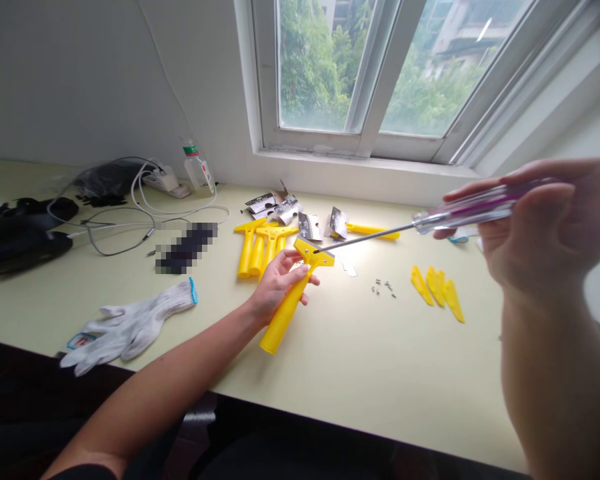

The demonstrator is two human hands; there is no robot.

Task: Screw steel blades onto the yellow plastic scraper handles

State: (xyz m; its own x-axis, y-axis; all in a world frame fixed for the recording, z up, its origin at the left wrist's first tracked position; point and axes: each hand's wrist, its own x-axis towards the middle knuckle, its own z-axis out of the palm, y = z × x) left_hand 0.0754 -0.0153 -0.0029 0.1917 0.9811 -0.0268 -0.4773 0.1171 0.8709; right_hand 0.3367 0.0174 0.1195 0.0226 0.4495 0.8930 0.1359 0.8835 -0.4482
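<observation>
A yellow scraper (286,312) is tilted in my left hand (279,285), its fingers wrapped around the neck below the wide head. Screws show on the scraper's head. My right hand (545,220) is closed around the clear and purple handle of a screwdriver (365,238). The screwdriver's long metal shaft reaches left, and its tip meets the scraper's head near the middle; whether it sits in a screw I cannot tell. Behind my left hand lie several more yellow scrapers (257,250). Several small screws (387,285) are scattered on the table to the right of the held scraper.
Yellow blade covers (436,287) lie on the table (360,373) at right. Printed cards (286,209) and another yellow scraper (373,231) are near the window wall. A white glove (140,320), cables (117,233), a power strip (166,181) and a bottle (197,170) occupy the left.
</observation>
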